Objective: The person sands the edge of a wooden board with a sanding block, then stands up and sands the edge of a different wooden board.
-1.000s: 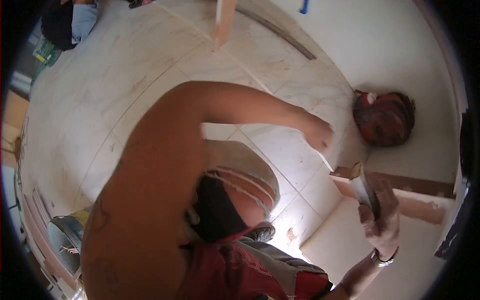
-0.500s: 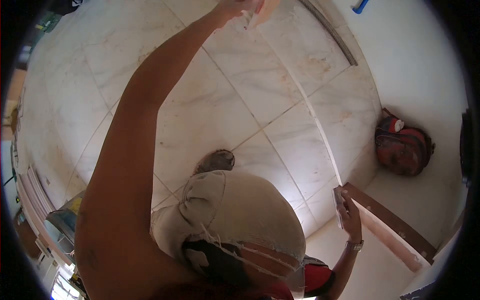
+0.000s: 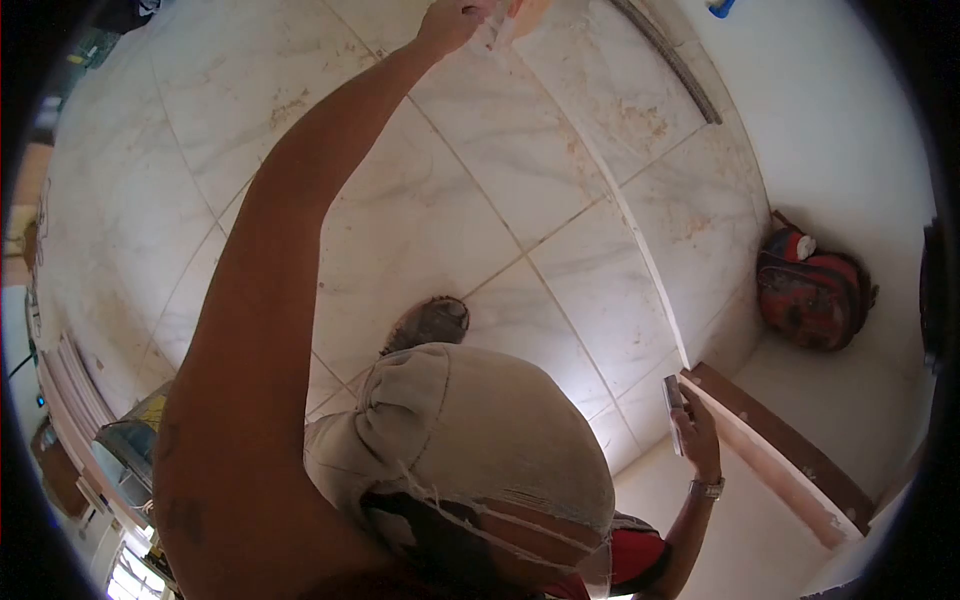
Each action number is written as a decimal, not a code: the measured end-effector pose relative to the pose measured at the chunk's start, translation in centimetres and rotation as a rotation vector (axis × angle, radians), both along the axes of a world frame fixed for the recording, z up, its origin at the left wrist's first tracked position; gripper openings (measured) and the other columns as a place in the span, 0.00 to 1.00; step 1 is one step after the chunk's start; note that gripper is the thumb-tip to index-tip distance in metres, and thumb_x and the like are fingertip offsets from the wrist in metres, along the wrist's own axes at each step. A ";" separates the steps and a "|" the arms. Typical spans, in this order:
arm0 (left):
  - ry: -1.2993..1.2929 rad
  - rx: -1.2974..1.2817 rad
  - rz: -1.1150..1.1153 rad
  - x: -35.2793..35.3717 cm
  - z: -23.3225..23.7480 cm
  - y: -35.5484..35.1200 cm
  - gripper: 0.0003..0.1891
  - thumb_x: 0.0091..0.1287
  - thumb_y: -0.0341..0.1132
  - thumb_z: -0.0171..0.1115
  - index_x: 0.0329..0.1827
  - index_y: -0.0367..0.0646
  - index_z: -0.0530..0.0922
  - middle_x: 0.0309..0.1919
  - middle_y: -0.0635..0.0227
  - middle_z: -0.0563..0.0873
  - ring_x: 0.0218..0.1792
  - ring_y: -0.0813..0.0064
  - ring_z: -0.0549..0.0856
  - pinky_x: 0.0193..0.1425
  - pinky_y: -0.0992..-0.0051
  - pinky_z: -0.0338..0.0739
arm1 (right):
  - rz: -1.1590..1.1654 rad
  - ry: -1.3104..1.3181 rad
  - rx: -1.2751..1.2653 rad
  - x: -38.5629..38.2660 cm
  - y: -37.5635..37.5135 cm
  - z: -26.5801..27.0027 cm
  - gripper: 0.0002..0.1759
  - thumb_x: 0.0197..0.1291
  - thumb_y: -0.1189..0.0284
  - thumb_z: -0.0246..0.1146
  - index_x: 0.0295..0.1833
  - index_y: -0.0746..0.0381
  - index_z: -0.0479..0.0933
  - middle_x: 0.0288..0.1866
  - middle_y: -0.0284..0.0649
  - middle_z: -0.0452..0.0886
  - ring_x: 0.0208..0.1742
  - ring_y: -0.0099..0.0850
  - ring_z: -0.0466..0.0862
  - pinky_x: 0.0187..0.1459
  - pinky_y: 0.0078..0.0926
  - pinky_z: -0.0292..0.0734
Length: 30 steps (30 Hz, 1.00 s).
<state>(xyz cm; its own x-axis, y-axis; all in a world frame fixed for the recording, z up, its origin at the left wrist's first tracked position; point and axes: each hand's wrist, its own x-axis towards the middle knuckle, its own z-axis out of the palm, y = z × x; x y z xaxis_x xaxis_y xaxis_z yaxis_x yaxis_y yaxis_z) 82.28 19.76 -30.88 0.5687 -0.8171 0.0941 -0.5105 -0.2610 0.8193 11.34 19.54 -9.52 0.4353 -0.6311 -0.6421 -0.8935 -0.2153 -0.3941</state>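
My left hand (image 3: 452,26) is at the top edge of the view, at the far end of a long white strip (image 3: 628,215). Its fingers are closed around something pale that is partly cut off by the frame. At the lower right, my right hand (image 3: 698,432) grips a narrow, flat grey block (image 3: 673,405), seen nearly edge-on. The block is close beside the corner where the strip meets a brown wooden board (image 3: 775,435). A metal watch (image 3: 708,490) sits on my right wrist.
Veined floor tiles (image 3: 430,190) spread beneath me, with my dusty shoe (image 3: 435,322) on them. A red and black backpack (image 3: 812,292) rests against the white wall (image 3: 830,120). A dark ridged bar (image 3: 672,62) lies near the wall. Long boards (image 3: 78,385) are at far left.
The view has shifted slightly. My right hand and the grey block have turned a little and come slightly away from the brown board's corner. My left hand shows a little lower in view.
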 end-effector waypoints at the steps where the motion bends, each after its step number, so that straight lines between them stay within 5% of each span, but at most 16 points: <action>1: -0.016 0.001 -0.002 -0.6 0.3 0.1 0.21 0.68 0.32 0.59 0.64 0.46 0.80 0.49 0.56 0.88 0.51 0.62 0.86 0.59 0.65 0.79 | -0.019 0.002 0.004 0.1 0.2 0.3 0.29 0.70 0.68 0.62 0.73 0.67 0.73 0.39 0.36 0.79 0.37 0.25 0.77 0.41 0.28 0.75; 8: -0.107 0.027 -0.070 -2.5 0.6 0.6 0.27 0.66 0.25 0.56 0.70 0.48 0.78 0.54 0.50 0.89 0.56 0.56 0.86 0.64 0.63 0.78 | -0.011 -0.007 -0.036 -1.8 1.0 0.0 0.29 0.70 0.66 0.61 0.72 0.68 0.74 0.40 0.38 0.82 0.38 0.27 0.78 0.41 0.30 0.76; 10: -0.207 0.062 -0.092 -0.1 -4.2 -0.9 0.27 0.71 0.34 0.57 0.74 0.47 0.74 0.58 0.48 0.85 0.62 0.49 0.82 0.67 0.57 0.77 | -0.023 -0.018 -0.027 -1.4 1.3 0.3 0.29 0.70 0.66 0.62 0.72 0.68 0.74 0.40 0.38 0.82 0.38 0.27 0.79 0.42 0.30 0.77; 15: -0.361 -0.334 0.104 -2.3 -6.6 -3.6 0.32 0.61 0.23 0.52 0.73 0.45 0.74 0.56 0.48 0.86 0.61 0.49 0.84 0.69 0.57 0.75 | -0.063 -0.055 -0.002 -1.1 1.5 0.9 0.29 0.70 0.65 0.63 0.72 0.69 0.74 0.43 0.40 0.83 0.40 0.28 0.80 0.43 0.29 0.77; 19: -0.284 0.092 0.062 -2.1 -5.3 -2.6 0.37 0.62 0.26 0.56 0.80 0.45 0.65 0.64 0.45 0.81 0.68 0.45 0.77 0.74 0.56 0.70 | -0.009 -0.035 -0.008 -0.5 1.2 1.0 0.29 0.71 0.66 0.63 0.73 0.70 0.74 0.44 0.42 0.84 0.41 0.29 0.81 0.43 0.30 0.78; 23: -0.260 -0.231 0.155 -5.3 0.5 -1.1 0.44 0.62 0.30 0.61 0.85 0.47 0.56 0.75 0.47 0.70 0.78 0.42 0.65 0.79 0.53 0.65 | -0.030 -0.054 0.000 -0.8 1.3 0.6 0.29 0.70 0.68 0.63 0.73 0.69 0.74 0.45 0.44 0.84 0.42 0.29 0.82 0.44 0.30 0.78; 30: -0.082 0.093 0.298 -8.1 -0.6 -1.8 0.48 0.62 0.33 0.64 0.86 0.46 0.50 0.81 0.48 0.57 0.81 0.42 0.57 0.81 0.48 0.61 | -0.005 -0.015 0.033 0.7 1.3 0.6 0.29 0.69 0.69 0.63 0.73 0.69 0.74 0.42 0.42 0.84 0.39 0.28 0.81 0.42 0.28 0.78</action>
<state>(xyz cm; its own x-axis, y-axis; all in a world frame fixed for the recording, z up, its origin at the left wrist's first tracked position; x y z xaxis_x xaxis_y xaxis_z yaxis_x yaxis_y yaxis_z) 74.19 18.00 -31.51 0.7782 -0.6227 0.0819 -0.4632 -0.4809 0.7444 12.03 20.84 -8.92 0.4423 -0.6121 -0.6556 -0.8883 -0.1978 -0.4145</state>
